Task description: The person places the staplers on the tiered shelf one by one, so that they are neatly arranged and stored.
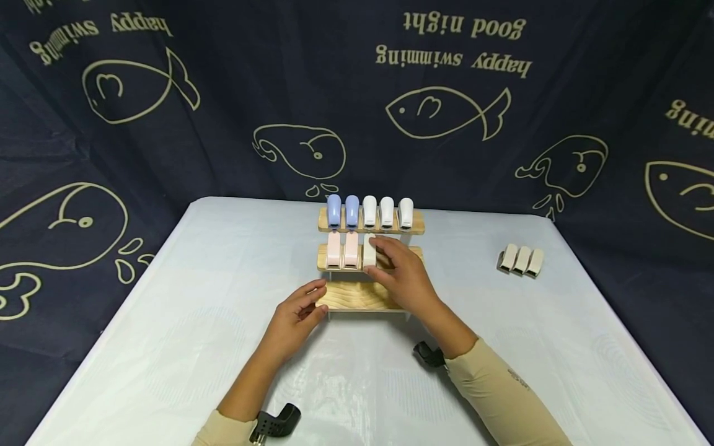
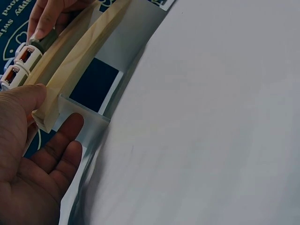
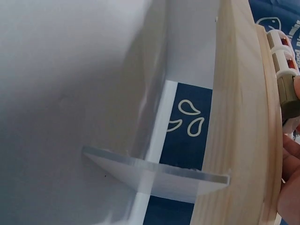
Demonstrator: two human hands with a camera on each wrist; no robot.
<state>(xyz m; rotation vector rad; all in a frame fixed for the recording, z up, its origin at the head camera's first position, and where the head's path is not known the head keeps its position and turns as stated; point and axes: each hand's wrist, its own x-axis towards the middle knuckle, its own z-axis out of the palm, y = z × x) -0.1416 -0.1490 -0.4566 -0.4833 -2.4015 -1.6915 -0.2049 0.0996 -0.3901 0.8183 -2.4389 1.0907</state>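
Note:
My right hand (image 1: 404, 272) pinches an off-white mini stapler (image 1: 369, 253) between thumb and fingers, on the middle tier of a wooden stepped rack (image 1: 357, 297). Left of it on that tier stand two pink mini staplers (image 1: 333, 249), side by side. In the right wrist view the held stapler shows a grey-brown underside (image 3: 287, 96). My left hand (image 1: 298, 316) is at the left end of the lowest tier, fingers loosely extended. The left wrist view shows its thumb (image 2: 33, 97) against the board's end (image 2: 44, 117).
On the top tier stand two blue staplers (image 1: 352, 212) and three white staplers (image 1: 387, 212). Three more off-white staplers (image 1: 521, 260) lie together at the right of the white-covered table (image 1: 223, 260). Clear supports (image 3: 159, 173) hold up the boards. A dark patterned cloth (image 1: 357, 80) hangs behind.

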